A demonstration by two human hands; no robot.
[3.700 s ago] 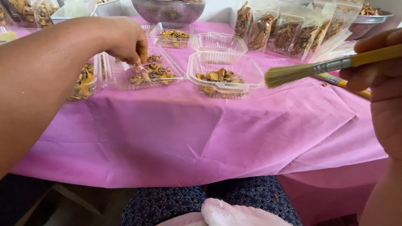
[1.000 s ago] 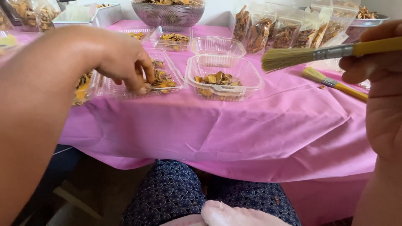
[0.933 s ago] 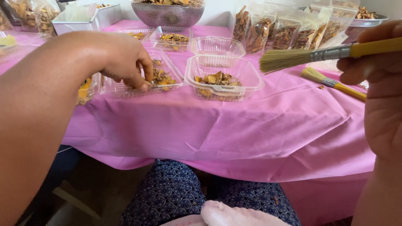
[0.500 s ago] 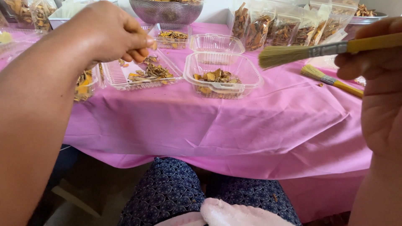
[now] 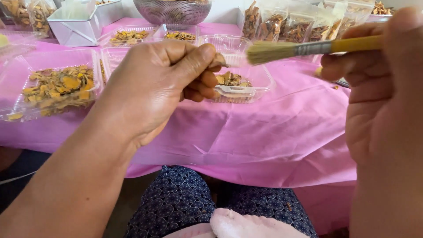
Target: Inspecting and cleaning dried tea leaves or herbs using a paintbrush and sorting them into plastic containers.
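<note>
My left hand (image 5: 156, 86) is raised in front of me, its thumb and fingers pinched on a small brown dried slice (image 5: 219, 59). My right hand (image 5: 387, 75) grips a yellow-handled paintbrush (image 5: 308, 47) held level, its pale bristles pointing left and nearly touching the slice. Just behind and below the slice sits a clear plastic clamshell tray (image 5: 260, 81) on the pink tablecloth (image 5: 273, 132), with a few orange-brown dried pieces in it.
Another clear tray (image 5: 13, 88) heaped with orange dried slices lies at the left. Further trays, a metal mesh bowl (image 5: 174, 11), a white box (image 5: 79, 24) and a row of filled clear bags (image 5: 299, 26) line the back. My patterned lap (image 5: 185, 198) is below the table edge.
My left hand lifted out of the left tray with a dried slice and came toward me, up to the brush tip. The brush stayed level in my right hand.
</note>
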